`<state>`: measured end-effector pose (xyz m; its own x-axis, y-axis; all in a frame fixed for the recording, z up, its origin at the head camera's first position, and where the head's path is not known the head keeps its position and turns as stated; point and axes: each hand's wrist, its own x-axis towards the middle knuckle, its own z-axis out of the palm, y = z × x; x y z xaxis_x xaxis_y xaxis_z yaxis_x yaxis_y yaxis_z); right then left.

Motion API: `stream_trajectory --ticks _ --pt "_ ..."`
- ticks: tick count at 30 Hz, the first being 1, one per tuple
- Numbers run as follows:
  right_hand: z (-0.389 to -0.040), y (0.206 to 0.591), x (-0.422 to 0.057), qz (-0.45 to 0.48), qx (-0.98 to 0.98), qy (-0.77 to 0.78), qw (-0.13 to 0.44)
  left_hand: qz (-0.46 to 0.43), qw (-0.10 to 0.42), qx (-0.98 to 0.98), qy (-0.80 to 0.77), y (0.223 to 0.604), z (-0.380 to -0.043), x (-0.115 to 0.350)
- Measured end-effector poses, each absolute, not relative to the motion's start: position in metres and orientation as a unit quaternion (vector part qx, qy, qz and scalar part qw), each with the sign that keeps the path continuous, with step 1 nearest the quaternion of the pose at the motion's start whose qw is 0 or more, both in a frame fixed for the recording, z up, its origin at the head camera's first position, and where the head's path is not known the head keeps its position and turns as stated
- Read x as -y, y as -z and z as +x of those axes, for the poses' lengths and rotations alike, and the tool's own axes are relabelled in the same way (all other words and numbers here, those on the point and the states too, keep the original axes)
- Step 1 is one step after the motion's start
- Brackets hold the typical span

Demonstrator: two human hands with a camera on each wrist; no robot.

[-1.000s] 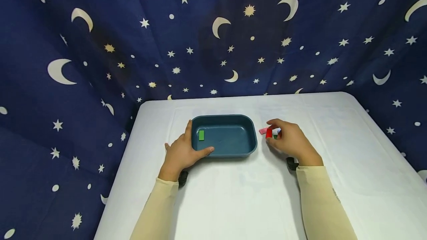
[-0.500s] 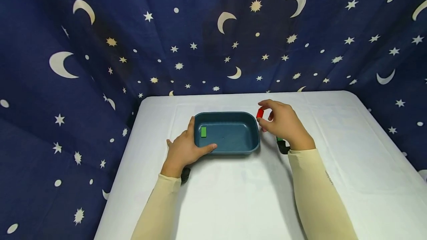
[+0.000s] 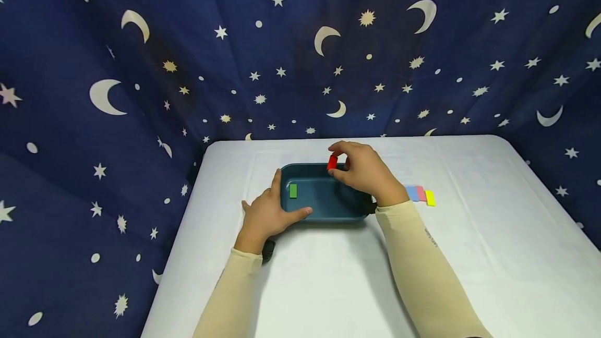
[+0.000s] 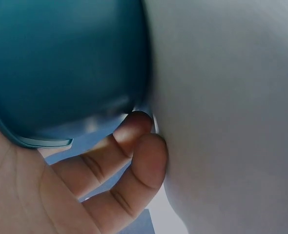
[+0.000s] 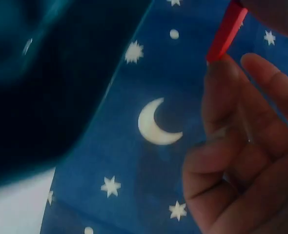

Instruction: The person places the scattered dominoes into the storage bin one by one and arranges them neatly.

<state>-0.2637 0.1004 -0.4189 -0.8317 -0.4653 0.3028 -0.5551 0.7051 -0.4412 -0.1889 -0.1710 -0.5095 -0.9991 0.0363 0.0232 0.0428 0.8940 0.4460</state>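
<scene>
A dark teal plastic tray [image 3: 319,201] stands on the white table, with one green block [image 3: 293,191] lying inside near its left end. My left hand [image 3: 266,218] holds the tray's left front corner, thumb over the front rim and index finger along the left side. In the left wrist view, other fingers bend beside the tray's outer wall [image 4: 71,63]. Over the tray's back right part, my right hand [image 3: 363,168] pinches a small red block [image 3: 332,163] between thumb and fingertips. The right wrist view shows that red block upright and slanted, above the curled lower fingers [image 5: 207,170].
To the right of the tray, partly behind the right wrist, a blue block [image 3: 411,193], a pink block [image 3: 420,193] and a yellow block [image 3: 430,198] lie on the table [image 3: 328,286]. A dark blue curtain [image 3: 291,40] with moons and stars hangs behind and at the sides.
My right hand has lifted the red block from beside the other blocks and carried it left, over the tray. The left hand stays on the tray corner.
</scene>
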Motion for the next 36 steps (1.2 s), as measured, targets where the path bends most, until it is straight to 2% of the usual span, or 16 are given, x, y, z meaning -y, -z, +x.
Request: stream_trajectory --ticks 7,16,26,36 --pt "-0.270 0.430 -0.073 0.310 0.914 -0.251 0.068 -0.019 0.010 0.974 0.225 0.509 -0.188 0.168" --pt "-0.276 0.439 -0.043 0.362 0.912 -0.194 0.010 -0.018 0.012 0.974 0.224 0.508 -0.189 0.167" --pt "-0.276 0.450 -0.021 0.353 0.924 -0.136 -0.054 -0.019 0.008 0.977 0.214 0.507 -0.188 0.171" --pt "-0.282 0.458 -0.002 0.362 0.922 -0.104 -0.089 -0.016 0.010 0.976 0.219 0.506 -0.188 0.174"
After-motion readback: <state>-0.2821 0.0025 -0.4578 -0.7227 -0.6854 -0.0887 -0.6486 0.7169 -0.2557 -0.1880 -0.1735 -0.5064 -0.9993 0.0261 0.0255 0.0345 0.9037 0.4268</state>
